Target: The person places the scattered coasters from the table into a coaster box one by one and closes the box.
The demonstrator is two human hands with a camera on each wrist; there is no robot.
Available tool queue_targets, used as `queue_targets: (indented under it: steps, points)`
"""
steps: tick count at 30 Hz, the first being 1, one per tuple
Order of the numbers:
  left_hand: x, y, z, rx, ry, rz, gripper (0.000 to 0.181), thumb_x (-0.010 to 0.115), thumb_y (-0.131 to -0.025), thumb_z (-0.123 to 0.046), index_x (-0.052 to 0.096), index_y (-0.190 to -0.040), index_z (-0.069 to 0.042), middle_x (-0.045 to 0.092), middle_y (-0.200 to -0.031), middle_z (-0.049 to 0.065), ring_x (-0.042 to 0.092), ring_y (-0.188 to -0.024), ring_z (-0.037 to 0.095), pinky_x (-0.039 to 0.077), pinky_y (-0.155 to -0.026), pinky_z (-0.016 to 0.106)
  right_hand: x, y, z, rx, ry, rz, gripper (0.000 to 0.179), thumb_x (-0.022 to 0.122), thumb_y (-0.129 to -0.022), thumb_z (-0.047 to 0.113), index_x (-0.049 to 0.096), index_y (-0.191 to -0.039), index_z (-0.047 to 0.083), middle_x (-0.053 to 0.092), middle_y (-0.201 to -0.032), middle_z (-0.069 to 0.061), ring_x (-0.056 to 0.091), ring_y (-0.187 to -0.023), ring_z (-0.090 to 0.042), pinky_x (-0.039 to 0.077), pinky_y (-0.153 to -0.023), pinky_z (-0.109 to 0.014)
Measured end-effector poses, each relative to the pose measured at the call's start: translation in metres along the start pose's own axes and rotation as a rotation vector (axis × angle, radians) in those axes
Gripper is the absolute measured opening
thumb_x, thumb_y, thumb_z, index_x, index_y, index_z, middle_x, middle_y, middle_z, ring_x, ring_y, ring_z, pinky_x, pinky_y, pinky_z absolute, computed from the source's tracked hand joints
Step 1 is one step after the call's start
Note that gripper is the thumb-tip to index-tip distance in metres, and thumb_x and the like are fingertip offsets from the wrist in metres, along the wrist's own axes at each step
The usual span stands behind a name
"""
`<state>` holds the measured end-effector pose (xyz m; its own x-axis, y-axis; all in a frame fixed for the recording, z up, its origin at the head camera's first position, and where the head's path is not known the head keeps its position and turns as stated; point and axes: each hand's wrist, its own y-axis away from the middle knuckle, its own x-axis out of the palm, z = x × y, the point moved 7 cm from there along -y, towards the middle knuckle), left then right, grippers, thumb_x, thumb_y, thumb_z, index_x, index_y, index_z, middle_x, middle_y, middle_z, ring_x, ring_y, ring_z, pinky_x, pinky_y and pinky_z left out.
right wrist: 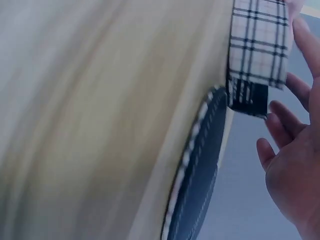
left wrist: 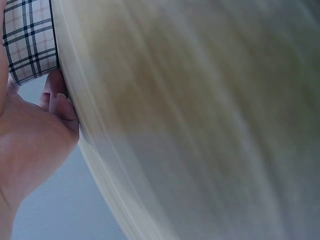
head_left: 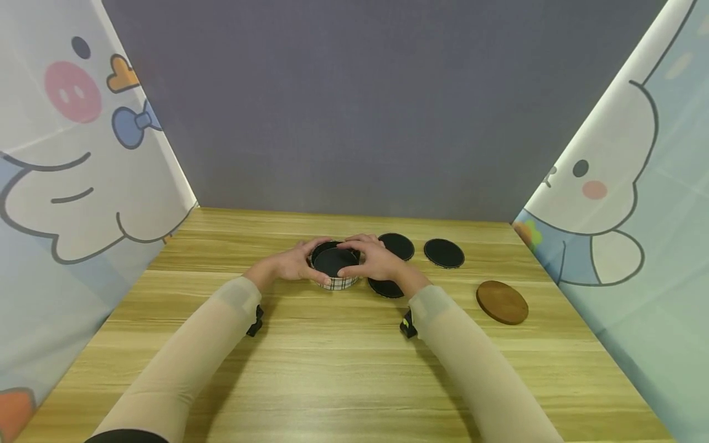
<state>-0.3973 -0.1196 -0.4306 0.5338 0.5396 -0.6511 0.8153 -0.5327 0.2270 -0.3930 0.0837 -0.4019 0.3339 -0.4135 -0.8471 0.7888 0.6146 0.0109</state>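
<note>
In the head view, a round plaid coaster holder [head_left: 340, 283] with a dark inside stands on the wooden table. My left hand [head_left: 290, 263] grips its left side, thumb at the front and fingers round the back. A round black coaster [head_left: 328, 263] lies within the rim. My right hand [head_left: 376, 261] reaches over the right side, thumb and forefinger at the coaster's edge; their exact contact is hard to see. The right wrist view shows the plaid wall [right wrist: 257, 42] with a lower dark section, and the other fingers loosely bent beside it.
Black round coasters lie right of the holder: one behind [head_left: 397, 245], one farther right [head_left: 445, 253], and one partly under my right wrist [head_left: 386, 289]. A brown wooden disc [head_left: 501, 302] lies at the table's right. A grey panel [head_left: 354, 111] stands behind, with cartoon-printed cloths at both sides.
</note>
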Motion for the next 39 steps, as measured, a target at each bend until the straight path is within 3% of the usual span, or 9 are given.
queue_targets:
  steps: [4, 9, 14, 23, 29, 34, 39]
  points:
    - [0.000, -0.001, -0.001, 0.000, 0.007, -0.008, 0.120, 0.093, -0.085, -0.057, 0.017, -0.176, -0.040, 0.006, -0.180, 0.028, 0.016, -0.164, 0.055, 0.023, -0.126, 0.079, -0.013, 0.015, -0.009, -0.011, -0.057, -0.047, 0.063, 0.071, -0.107, 0.050, 0.056, -0.162, 0.023, 0.043, -0.170, -0.011, 0.040, -0.157, -0.039, 0.034, -0.127, -0.066]
    - [-0.001, -0.002, -0.001, 0.009, 0.001, -0.028, 0.122, 0.095, -0.083, -0.055, 0.019, -0.176, -0.039, 0.008, -0.179, 0.029, 0.018, -0.164, 0.056, 0.020, -0.127, 0.079, -0.028, 0.040, -0.029, -0.025, -0.109, -0.069, 0.055, 0.067, -0.111, 0.037, 0.058, -0.159, 0.012, 0.052, -0.157, -0.018, 0.059, -0.129, -0.034, 0.051, -0.107, -0.055]
    - [-0.003, -0.001, -0.001, 0.013, -0.001, -0.038, 0.122, 0.095, -0.083, -0.055, 0.019, -0.176, -0.037, 0.011, -0.178, 0.030, 0.026, -0.160, 0.057, 0.023, -0.126, 0.078, -0.036, 0.064, -0.055, 0.055, -0.093, -0.035, 0.051, 0.067, -0.112, 0.035, 0.059, -0.158, 0.015, 0.055, -0.152, -0.014, 0.063, -0.121, -0.026, 0.053, -0.101, -0.050]
    - [-0.001, 0.000, 0.000, 0.005, 0.014, -0.028, 0.123, 0.095, -0.083, -0.054, 0.018, -0.177, -0.035, 0.006, -0.180, 0.029, 0.015, -0.165, 0.056, 0.022, -0.126, 0.079, -0.034, 0.085, -0.080, 0.099, -0.030, 0.044, 0.049, 0.078, -0.105, 0.033, 0.067, -0.151, 0.017, 0.058, -0.139, -0.015, 0.055, -0.104, -0.023, 0.047, -0.091, -0.043]
    - [0.000, 0.001, -0.001, 0.010, 0.021, -0.037, 0.122, 0.096, -0.084, -0.052, 0.019, -0.177, -0.035, 0.010, -0.178, 0.029, 0.023, -0.161, 0.055, 0.024, -0.126, 0.078, -0.030, 0.088, -0.087, 0.085, -0.003, 0.081, 0.045, 0.082, -0.102, 0.032, 0.073, -0.144, 0.018, 0.058, -0.135, -0.012, 0.049, -0.096, -0.021, 0.042, -0.088, -0.043]
    - [0.002, 0.000, 0.000, 0.006, 0.021, -0.032, 0.121, 0.095, -0.085, -0.052, 0.018, -0.177, -0.035, 0.007, -0.179, 0.028, 0.020, -0.163, 0.055, 0.024, -0.126, 0.078, -0.029, 0.093, -0.087, 0.093, 0.002, 0.081, 0.045, 0.084, -0.100, 0.030, 0.074, -0.143, 0.019, 0.057, -0.131, -0.011, 0.052, -0.089, -0.016, 0.046, -0.087, -0.038]
    - [0.002, -0.001, 0.001, 0.006, 0.024, -0.033, 0.120, 0.094, -0.086, -0.052, 0.017, -0.177, -0.036, 0.009, -0.178, 0.028, 0.024, -0.161, 0.054, 0.025, -0.126, 0.077, -0.027, 0.102, -0.084, 0.104, -0.014, 0.092, 0.044, 0.086, -0.098, 0.031, 0.075, -0.140, 0.021, 0.056, -0.140, -0.013, 0.055, -0.090, -0.016, 0.048, -0.087, -0.036]
